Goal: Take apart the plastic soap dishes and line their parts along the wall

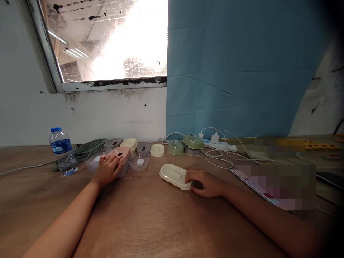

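Observation:
My left hand (107, 169) rests on a pink oval lidded box (121, 154) at the left of the wooden table (150, 218), fingers curled over its side. My right hand (205, 182) lies near the table's middle, its fingers closed on the right end of a cream oval lid (174, 175) that lies flat on the wood. Behind the pink box stand several more oval boxes and lids: grey (114, 143), cream (129, 144), and a clear plastic tray (139, 161) with a small white disc in it.
A water bottle (62, 152) stands at far left beside a grey-green cloth (87, 147). Two green boxes (192, 142) sit by a white power strip (218, 144) with tangled white cables. A tablet (258, 186) lies at right. The wall and a window are behind.

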A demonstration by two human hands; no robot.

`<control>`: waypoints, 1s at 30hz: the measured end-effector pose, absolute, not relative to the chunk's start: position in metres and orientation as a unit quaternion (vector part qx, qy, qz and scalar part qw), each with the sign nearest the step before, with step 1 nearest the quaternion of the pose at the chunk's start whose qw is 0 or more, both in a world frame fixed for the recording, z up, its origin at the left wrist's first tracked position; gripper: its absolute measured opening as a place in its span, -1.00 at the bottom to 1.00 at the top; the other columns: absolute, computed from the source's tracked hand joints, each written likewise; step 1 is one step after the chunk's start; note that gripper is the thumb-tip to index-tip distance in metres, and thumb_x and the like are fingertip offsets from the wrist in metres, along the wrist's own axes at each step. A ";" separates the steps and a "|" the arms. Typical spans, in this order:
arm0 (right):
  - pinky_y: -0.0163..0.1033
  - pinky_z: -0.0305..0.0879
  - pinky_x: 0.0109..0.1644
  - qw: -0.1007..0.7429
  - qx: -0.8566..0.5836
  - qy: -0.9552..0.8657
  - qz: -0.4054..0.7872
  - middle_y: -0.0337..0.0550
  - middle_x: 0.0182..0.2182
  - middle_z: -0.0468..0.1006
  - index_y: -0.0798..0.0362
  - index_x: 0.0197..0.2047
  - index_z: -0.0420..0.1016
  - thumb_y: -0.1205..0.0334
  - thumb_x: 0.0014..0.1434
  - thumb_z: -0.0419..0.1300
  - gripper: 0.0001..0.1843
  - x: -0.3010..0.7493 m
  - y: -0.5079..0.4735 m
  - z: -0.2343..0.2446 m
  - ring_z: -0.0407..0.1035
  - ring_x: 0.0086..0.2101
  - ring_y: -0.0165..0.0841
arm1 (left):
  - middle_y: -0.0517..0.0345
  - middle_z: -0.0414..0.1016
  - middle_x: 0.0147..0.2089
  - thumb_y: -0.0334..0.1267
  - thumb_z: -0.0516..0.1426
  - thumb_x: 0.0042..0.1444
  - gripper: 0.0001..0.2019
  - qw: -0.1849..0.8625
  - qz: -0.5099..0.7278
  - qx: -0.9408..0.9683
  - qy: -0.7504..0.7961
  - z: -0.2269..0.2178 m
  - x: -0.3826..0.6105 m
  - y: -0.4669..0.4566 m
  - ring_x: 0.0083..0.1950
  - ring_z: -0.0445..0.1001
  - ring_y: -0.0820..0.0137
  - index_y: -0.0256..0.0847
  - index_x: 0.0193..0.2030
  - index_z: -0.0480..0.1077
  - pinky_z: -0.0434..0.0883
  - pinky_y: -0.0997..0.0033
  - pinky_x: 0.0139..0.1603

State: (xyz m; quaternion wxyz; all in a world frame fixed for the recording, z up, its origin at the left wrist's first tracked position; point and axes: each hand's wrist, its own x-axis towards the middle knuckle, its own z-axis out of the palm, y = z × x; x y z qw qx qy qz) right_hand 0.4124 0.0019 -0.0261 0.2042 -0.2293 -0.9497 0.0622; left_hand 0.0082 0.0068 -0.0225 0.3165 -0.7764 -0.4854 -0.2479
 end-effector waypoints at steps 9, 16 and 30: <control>-0.18 0.17 -0.06 0.309 -0.292 -0.905 -0.015 -0.07 -0.24 0.43 0.06 -0.18 0.37 0.21 0.17 0.04 -0.82 0.375 0.009 -0.041 0.29 -0.19 -0.29 | -0.03 0.44 -0.05 -0.17 -0.09 0.16 -0.68 0.314 -0.259 -0.768 -0.494 -0.023 0.011 0.009 -0.01 0.35 0.20 -0.19 -0.03 0.31 0.07 0.18 -0.04; -0.11 0.02 0.02 0.284 -0.464 -0.832 -0.109 0.00 -0.10 0.41 0.11 -0.05 0.34 0.24 0.25 -0.09 -0.71 0.295 0.082 -0.031 0.24 -0.08 -0.22 | -0.05 0.42 -0.05 -0.18 -0.06 0.15 -0.69 0.313 -0.281 -0.759 -0.498 -0.024 0.017 0.007 0.01 0.32 0.18 -0.19 -0.02 0.29 0.07 0.17 -0.03; -0.09 0.02 -0.03 0.197 -0.529 -0.816 -0.121 0.02 -0.08 0.36 0.09 -0.06 0.34 0.21 0.18 -0.01 -0.71 0.258 0.131 -0.047 0.18 -0.06 -0.14 | -0.04 0.33 0.00 -0.28 -0.08 0.14 -0.69 0.289 -0.302 -0.767 -0.487 -0.023 0.035 -0.001 0.09 0.20 0.21 -0.21 0.02 0.24 0.02 0.17 0.05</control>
